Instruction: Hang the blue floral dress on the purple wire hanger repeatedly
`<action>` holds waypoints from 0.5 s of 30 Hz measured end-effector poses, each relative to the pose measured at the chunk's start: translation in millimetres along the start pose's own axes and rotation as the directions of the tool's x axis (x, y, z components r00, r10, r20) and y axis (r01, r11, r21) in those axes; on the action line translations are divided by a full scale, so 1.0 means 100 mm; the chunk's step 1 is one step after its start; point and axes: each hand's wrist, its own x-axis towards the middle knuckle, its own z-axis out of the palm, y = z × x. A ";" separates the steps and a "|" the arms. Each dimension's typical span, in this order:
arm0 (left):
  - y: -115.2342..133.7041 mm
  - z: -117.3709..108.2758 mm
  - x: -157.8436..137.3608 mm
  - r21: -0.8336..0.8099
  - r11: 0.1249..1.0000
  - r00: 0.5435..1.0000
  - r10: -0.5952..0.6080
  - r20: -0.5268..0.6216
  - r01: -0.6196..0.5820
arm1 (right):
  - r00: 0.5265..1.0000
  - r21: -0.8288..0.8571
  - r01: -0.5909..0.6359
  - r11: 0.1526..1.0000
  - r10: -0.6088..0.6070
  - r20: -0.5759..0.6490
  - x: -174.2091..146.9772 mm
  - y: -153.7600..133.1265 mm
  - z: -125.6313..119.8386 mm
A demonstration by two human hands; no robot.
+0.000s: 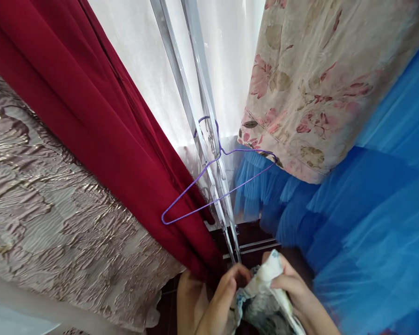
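A light, patterned cloth garment (261, 284) is bunched between my two hands low in the view. My left hand (226, 293) grips its left side with curled fingers. On the other side, my right hand (289, 278) pinches a raised whitish edge between thumb and fingers. The garment's exact kind cannot be made out, and its lower part runs out of the picture. Above and beyond the hands, a bare purple wire hanger (194, 210) hangs tilted by its hook on a grey metal rack (174, 51), touching neither hand.
A red fabric length (101, 116) and a textured pinkish-beige fabric (56, 209) hang on the left. To the right hang a floral cream garment (300, 83) and ruffled blue tulle (370, 223). White curtain fabric (132, 37) is behind the rack. Dark floor shows at the rack's foot.
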 end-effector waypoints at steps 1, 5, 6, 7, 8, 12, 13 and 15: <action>-0.04 -0.03 -0.05 0.045 0.997 0.996 -0.071 0.048 0.069 | 0.996 0.030 0.047 0.998 -0.044 -0.080 -0.03 -0.07 -0.03; -0.16 -0.12 -0.19 0.414 0.877 0.935 -0.326 0.142 0.243 | 0.936 -0.063 0.234 0.970 -0.242 -0.254 -0.08 -0.29 -0.13; -0.17 -0.12 -0.21 0.493 0.832 0.927 -0.356 0.120 0.255 | 0.922 -0.109 0.256 0.960 -0.277 -0.269 -0.07 -0.33 -0.16; -0.17 -0.12 -0.22 0.542 0.797 0.929 -0.362 0.075 0.267 | 0.910 -0.165 0.275 0.947 -0.312 -0.272 -0.05 -0.37 -0.18; -0.15 -0.12 -0.22 0.558 0.782 0.937 -0.348 0.020 0.279 | 0.899 -0.231 0.295 0.927 -0.352 -0.262 -0.02 -0.40 -0.20; -0.09 -0.22 -0.21 0.589 0.783 0.956 -0.289 0.056 0.202 | 0.842 -0.402 0.363 0.841 -0.481 -0.246 0.07 -0.57 -0.31; -0.10 -0.27 -0.21 0.636 0.754 0.961 -0.268 0.069 0.165 | 0.833 -0.376 0.363 0.852 -0.478 -0.279 0.08 -0.64 -0.32; -0.13 -0.38 -0.20 0.746 0.653 0.981 -0.194 -0.004 0.132 | 0.823 -0.285 0.358 0.889 -0.445 -0.353 0.08 -0.80 -0.31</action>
